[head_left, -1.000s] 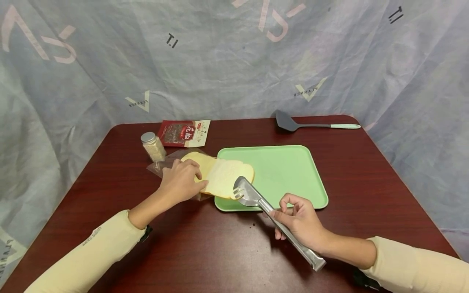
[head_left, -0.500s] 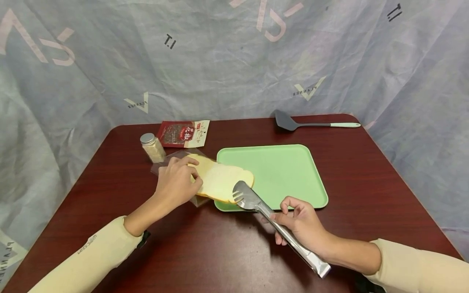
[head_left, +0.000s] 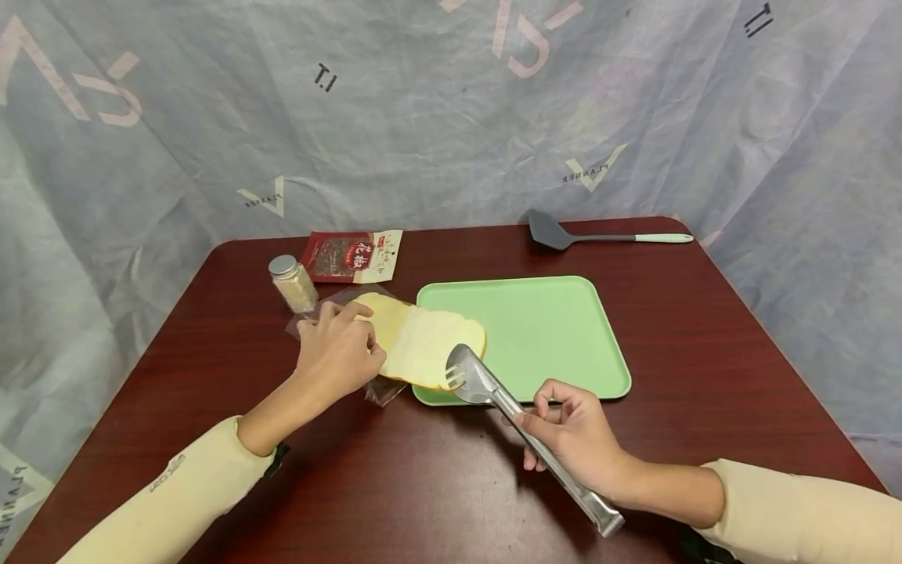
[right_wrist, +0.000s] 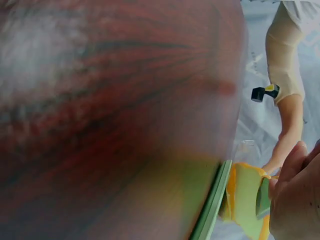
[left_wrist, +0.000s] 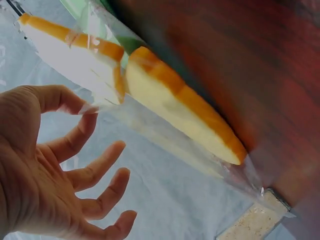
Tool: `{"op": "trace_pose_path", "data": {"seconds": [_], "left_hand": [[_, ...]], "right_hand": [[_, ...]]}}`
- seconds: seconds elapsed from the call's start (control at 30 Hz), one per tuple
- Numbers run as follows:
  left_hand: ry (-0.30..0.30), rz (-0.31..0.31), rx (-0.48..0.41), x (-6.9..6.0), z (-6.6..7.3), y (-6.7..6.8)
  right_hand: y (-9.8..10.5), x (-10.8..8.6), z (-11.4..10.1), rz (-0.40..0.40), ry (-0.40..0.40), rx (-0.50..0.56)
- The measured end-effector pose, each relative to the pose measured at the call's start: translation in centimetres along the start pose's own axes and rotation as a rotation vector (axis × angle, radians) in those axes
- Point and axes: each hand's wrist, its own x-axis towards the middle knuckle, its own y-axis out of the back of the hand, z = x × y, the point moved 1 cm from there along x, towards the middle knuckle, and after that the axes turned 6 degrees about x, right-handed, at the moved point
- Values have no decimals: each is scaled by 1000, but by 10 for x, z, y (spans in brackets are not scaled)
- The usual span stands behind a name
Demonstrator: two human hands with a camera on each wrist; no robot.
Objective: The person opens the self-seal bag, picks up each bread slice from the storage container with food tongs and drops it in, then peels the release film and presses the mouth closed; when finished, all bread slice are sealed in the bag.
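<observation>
My left hand (head_left: pixel 337 352) pinches the edge of a clear plastic bag (left_wrist: pixel 102 107) between thumb and forefinger; its other fingers are spread. One bread slice (left_wrist: pixel 175 105) lies inside the bag. A second bread slice (head_left: pixel 431 345) sticks out at the right over the near left corner of the green tray (head_left: pixel 557 333). My right hand (head_left: pixel 578 439) holds metal tongs (head_left: pixel 503 399), their forked head over the near right edge of that slice. The lower jaw of the tongs is hidden beneath the bread. In the right wrist view, the bread (right_wrist: pixel 245 195) appears beyond the right hand.
A glass jar (head_left: pixel 294 286) with a grey lid stands left of the bag. Behind it lies a red spice pouch (head_left: pixel 341 257). A grey spatula (head_left: pixel 550 232) with a pale green handle rests near the table's back edge. A grey cloth backdrop (head_left: pixel 451 133) hangs behind the table.
My left hand has shifted slightly left and towards me, still pinching the bag. The bread tilted down midway, then came back up a little. The tongs stay on the slice's edge.
</observation>
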Motion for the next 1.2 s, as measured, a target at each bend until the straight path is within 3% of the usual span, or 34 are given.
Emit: {"op": "trace_pose_path", "data": {"seconds": [0.2, 0.4, 0.5, 0.93, 1.2], "left_hand": [[-27, 78, -33, -3, 5, 1], [-79, 244, -89, -5, 8, 2], [-112, 298, -120, -5, 9, 3], [-130, 353, -175, -3, 8, 0], [-124, 265, -287, -7, 14, -2]], "right_hand": [[-5, 4, 0, -18, 19, 39], [-9, 4, -1, -24, -61, 119], [-9, 5, 0, -39, -95, 127], [0, 13, -7, -107, -189, 110], [11, 31, -9, -154, -238, 42]]}}
